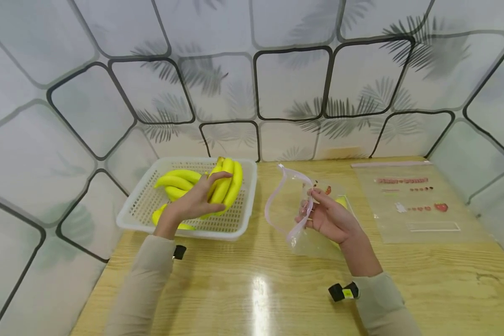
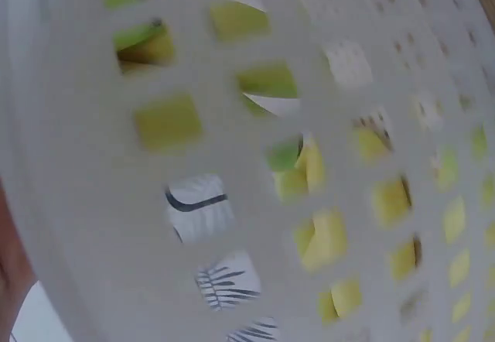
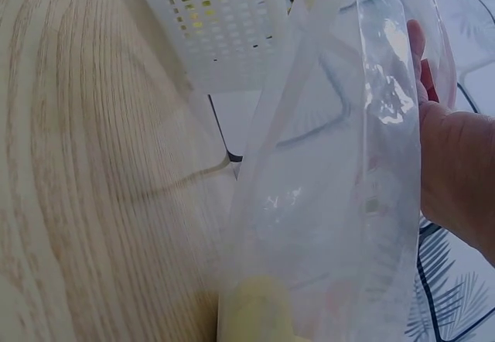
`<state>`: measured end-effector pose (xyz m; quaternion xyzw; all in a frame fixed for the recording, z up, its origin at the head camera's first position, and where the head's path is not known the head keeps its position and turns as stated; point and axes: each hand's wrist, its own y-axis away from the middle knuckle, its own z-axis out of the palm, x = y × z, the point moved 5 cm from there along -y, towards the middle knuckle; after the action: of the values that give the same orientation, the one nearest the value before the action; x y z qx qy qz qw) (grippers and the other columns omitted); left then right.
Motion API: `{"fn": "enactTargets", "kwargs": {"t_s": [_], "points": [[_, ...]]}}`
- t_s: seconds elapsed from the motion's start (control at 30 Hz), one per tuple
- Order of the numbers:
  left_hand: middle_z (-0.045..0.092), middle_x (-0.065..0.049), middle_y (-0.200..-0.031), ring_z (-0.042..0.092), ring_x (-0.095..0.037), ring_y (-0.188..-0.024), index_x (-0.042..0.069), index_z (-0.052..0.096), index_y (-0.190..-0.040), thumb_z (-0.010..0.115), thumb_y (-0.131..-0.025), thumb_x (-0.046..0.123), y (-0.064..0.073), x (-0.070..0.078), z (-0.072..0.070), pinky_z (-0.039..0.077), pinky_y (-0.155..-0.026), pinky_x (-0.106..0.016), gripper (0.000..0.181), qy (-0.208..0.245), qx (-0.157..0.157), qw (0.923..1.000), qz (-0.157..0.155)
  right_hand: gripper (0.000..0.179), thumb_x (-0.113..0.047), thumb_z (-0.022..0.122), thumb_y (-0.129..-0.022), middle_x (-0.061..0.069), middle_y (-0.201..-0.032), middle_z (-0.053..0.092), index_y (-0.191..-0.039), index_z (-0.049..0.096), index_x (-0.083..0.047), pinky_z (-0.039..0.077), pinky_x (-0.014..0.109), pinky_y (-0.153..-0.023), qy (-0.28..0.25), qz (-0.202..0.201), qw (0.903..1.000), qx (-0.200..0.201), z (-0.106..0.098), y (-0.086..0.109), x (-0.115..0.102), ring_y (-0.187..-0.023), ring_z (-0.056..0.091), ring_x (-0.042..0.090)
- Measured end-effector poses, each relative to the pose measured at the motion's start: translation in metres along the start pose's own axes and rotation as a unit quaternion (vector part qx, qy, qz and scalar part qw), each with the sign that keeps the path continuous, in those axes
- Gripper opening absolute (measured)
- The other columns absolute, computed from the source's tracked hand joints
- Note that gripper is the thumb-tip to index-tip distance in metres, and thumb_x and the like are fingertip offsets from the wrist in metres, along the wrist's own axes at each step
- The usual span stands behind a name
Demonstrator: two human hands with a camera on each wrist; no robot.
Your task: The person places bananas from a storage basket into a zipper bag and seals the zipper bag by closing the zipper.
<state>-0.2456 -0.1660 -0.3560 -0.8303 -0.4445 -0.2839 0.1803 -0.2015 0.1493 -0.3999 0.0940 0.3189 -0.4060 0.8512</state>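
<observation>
In the head view my left hand (image 1: 193,198) grips a bunch of yellow bananas (image 1: 230,186) at the right side of a white plastic basket (image 1: 123,219), thumb and forefinger spread across it. More bananas (image 1: 178,179) lie in the basket to the left of that hand. My right hand (image 1: 329,217) pinches the pink zip rim of a clear zip bag (image 1: 296,233), whose mouth gapes toward the basket. Something yellow (image 3: 259,311) shows through the bag's plastic low in the right wrist view. The basket's perforated wall (image 2: 85,187) fills the left wrist view.
A second clear zip bag (image 1: 420,200), printed with pink lettering and strawberries, lies flat at the right of the wooden table (image 1: 235,289). Patterned wall covering (image 1: 294,84) rises behind the table and along both sides.
</observation>
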Motion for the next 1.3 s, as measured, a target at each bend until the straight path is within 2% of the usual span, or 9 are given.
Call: {"fn": "enactTargets", "kwargs": {"t_s": [0.2, 0.4, 0.6, 0.73, 0.87, 0.93, 1.03, 1.13, 1.3], "points": [[0.033, -0.017, -0.139, 0.051, -0.028, -0.097, 0.026, 0.028, -0.152, 0.075, -0.089, 0.011, 0.010, 0.016, 0.000, 0.050, -0.079, -0.037, 0.081, 0.097, 0.062, 0.9929, 0.032, 0.038, -0.026, 0.018, -0.111, 0.006, -0.093, 0.056, -0.102, 0.052, -0.013, 0.054, 0.042, -0.090, -0.009, 0.003, 1.0000, 0.003, -0.002, -0.001, 0.000, -0.087, 0.059, 0.021], [0.041, -0.019, -0.129, 0.056, -0.030, -0.086, 0.027, 0.026, -0.149, 0.073, -0.088, 0.002, 0.014, 0.027, 0.000, 0.054, -0.067, -0.032, 0.082, 0.192, 0.096, 0.9738, 0.073, 0.040, -0.026, 0.016, -0.111, 0.007, -0.093, 0.055, -0.104, 0.053, -0.011, 0.053, 0.041, -0.092, -0.020, -0.005, 0.9996, -0.018, -0.001, 0.001, -0.004, -0.087, 0.058, 0.022], [0.044, -0.022, -0.120, 0.059, -0.025, -0.088, 0.017, 0.020, -0.147, 0.072, -0.087, -0.003, 0.023, 0.037, 0.009, 0.055, -0.070, -0.030, 0.083, 0.227, 0.123, 0.9566, 0.134, 0.037, -0.026, 0.018, -0.111, 0.007, -0.092, 0.055, -0.105, 0.051, -0.010, 0.053, 0.041, -0.091, -0.027, -0.010, 0.9994, -0.019, 0.001, 0.004, -0.007, -0.086, 0.057, 0.021], [0.038, -0.021, -0.133, 0.057, -0.025, -0.098, 0.017, 0.027, -0.145, 0.075, -0.084, -0.004, 0.027, 0.046, 0.015, 0.053, -0.085, -0.034, 0.081, 0.180, 0.140, 0.9612, 0.156, 0.038, -0.026, 0.017, -0.111, 0.007, -0.092, 0.054, -0.104, 0.050, -0.010, 0.051, 0.040, -0.091, -0.030, -0.011, 0.9992, -0.024, 0.004, 0.006, -0.007, -0.085, 0.056, 0.022], [0.034, -0.023, -0.140, 0.052, -0.028, -0.107, 0.023, 0.041, -0.141, 0.080, -0.082, 0.002, 0.025, 0.064, 0.017, 0.052, -0.088, -0.040, 0.074, 0.040, 0.156, 0.9711, 0.176, 0.040, -0.026, 0.015, -0.111, 0.007, -0.092, 0.053, -0.105, 0.051, -0.009, 0.050, 0.040, -0.092, -0.037, -0.022, 0.9983, -0.038, 0.007, 0.011, -0.009, -0.085, 0.054, 0.022], [0.037, -0.027, -0.137, 0.050, -0.032, -0.109, 0.025, 0.046, -0.139, 0.082, -0.080, 0.006, 0.025, 0.073, 0.019, 0.054, -0.080, -0.042, 0.072, -0.033, 0.163, 0.9670, 0.193, 0.040, -0.026, 0.015, -0.111, 0.008, -0.093, 0.053, -0.105, 0.051, -0.009, 0.050, 0.040, -0.092, -0.039, -0.025, 0.9982, -0.037, 0.006, 0.013, -0.009, -0.085, 0.054, 0.023], [0.045, -0.029, -0.132, 0.049, -0.037, -0.115, 0.027, 0.051, -0.135, 0.086, -0.076, 0.010, 0.024, 0.082, 0.022, 0.052, -0.084, -0.047, 0.071, -0.117, 0.175, 0.9565, 0.202, 0.039, -0.027, 0.017, -0.111, 0.008, -0.093, 0.052, -0.105, 0.051, -0.009, 0.051, 0.041, -0.092, -0.041, -0.023, 0.9985, -0.028, 0.005, 0.013, -0.010, -0.085, 0.054, 0.022], [0.049, -0.028, -0.129, 0.050, -0.037, -0.114, 0.029, 0.053, -0.134, 0.087, -0.074, 0.012, 0.023, 0.086, 0.024, 0.051, -0.085, -0.048, 0.070, -0.145, 0.171, 0.9538, 0.200, 0.038, -0.027, 0.018, -0.111, 0.007, -0.093, 0.052, -0.105, 0.051, -0.010, 0.051, 0.041, -0.092, -0.038, -0.021, 0.9989, -0.021, 0.005, 0.012, -0.011, -0.085, 0.054, 0.022], [0.047, -0.026, -0.128, 0.050, -0.032, -0.108, 0.030, 0.053, -0.135, 0.084, -0.075, 0.012, 0.024, 0.092, 0.028, 0.052, -0.080, -0.042, 0.070, -0.133, 0.147, 0.9567, 0.213, 0.038, -0.027, 0.018, -0.111, 0.007, -0.094, 0.052, -0.105, 0.052, -0.010, 0.052, 0.041, -0.092, -0.028, -0.019, 0.9992, -0.020, 0.006, 0.011, -0.014, -0.086, 0.055, 0.022]]}}
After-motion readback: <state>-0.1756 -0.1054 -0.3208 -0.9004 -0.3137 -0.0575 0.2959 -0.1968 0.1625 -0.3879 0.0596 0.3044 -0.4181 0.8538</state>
